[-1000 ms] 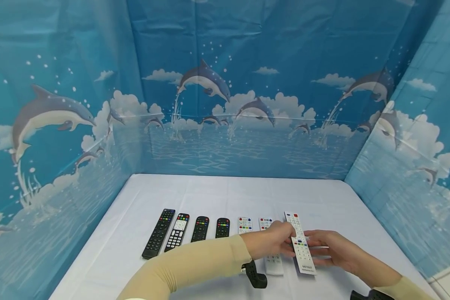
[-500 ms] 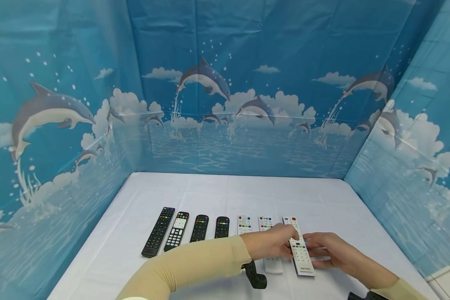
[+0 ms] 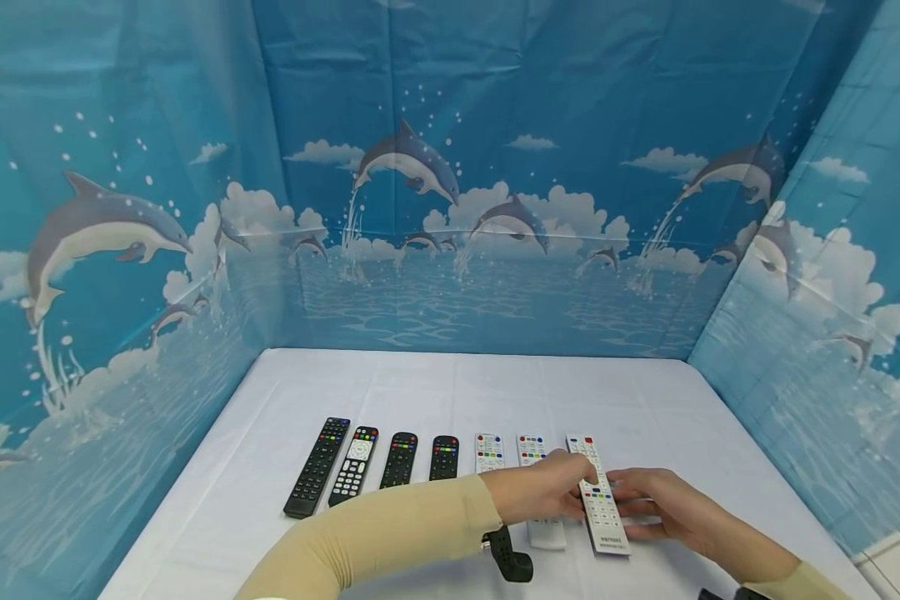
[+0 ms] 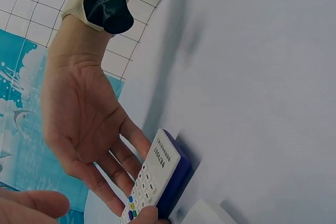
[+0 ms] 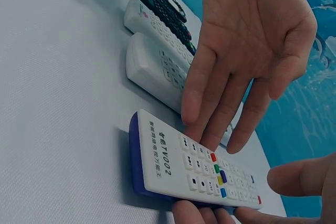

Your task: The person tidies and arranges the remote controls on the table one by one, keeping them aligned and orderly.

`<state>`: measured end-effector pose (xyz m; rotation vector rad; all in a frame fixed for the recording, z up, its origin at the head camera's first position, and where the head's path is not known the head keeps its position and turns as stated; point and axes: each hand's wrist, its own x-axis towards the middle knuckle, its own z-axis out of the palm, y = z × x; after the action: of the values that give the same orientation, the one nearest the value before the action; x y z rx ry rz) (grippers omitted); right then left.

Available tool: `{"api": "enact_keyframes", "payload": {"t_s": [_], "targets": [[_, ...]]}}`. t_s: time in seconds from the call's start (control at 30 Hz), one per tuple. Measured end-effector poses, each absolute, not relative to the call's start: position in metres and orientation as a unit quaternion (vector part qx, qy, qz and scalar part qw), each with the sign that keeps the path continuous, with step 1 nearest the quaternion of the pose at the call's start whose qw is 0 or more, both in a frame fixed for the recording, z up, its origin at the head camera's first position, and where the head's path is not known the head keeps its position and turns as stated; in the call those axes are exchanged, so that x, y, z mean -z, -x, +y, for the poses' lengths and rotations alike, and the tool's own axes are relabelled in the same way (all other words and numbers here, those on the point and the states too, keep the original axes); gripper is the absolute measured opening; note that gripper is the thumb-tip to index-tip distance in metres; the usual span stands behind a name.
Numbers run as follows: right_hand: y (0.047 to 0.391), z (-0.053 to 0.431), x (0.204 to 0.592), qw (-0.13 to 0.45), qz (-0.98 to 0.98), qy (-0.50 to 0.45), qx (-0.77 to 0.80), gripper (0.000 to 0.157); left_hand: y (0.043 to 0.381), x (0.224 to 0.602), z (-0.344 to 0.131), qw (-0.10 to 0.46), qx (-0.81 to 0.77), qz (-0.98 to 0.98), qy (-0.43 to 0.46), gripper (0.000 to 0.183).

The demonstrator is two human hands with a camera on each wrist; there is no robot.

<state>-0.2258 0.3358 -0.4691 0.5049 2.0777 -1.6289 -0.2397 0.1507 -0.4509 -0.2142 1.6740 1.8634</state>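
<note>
A white remote control (image 3: 603,521) with a blue-purple underside lies at the right end of a row of remotes, buttons up, its printed end towards me. My left hand (image 3: 547,485) touches its left side with extended fingers; in the right wrist view that hand's thumb (image 5: 286,77) stands apart from the remote. Against the opposite side rest the fingers of my right hand (image 3: 667,504), fairly straight, palm facing the remote in the left wrist view. Just left of it, a second white remote (image 3: 546,535) is partly covered by my left hand.
Another white remote (image 3: 489,450) and several black remotes, such as the leftmost one (image 3: 317,468), continue the row leftwards, some partly behind my left sleeve (image 3: 390,521). White cloth covers the table (image 3: 450,383). Dolphin-print curtains (image 3: 450,292) enclose the back and sides.
The white remote between my hands has slid slightly towards me and a little left over the last second. Both hands have stayed at its sides, with only a slight shift.
</note>
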Motion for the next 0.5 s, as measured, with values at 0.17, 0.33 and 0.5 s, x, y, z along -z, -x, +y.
{"api": "enact_keyframes", "payload": {"t_s": [0.17,0.33,0.5], "targets": [[0.227,0.334,0.468,0.223,0.755,-0.181,0.589,0.057,0.242,0.452,0.150,0.296,-0.700,0.645,0.075,0.047],[0.223,0.335,0.467,0.216,0.760,-0.172,0.589,0.058,0.240,0.451,0.146,0.295,-0.696,0.651,0.077,0.036],[0.220,0.344,0.461,0.202,0.763,-0.163,0.592,0.064,0.242,0.441,0.134,0.300,-0.677,0.670,0.054,0.030]]}}
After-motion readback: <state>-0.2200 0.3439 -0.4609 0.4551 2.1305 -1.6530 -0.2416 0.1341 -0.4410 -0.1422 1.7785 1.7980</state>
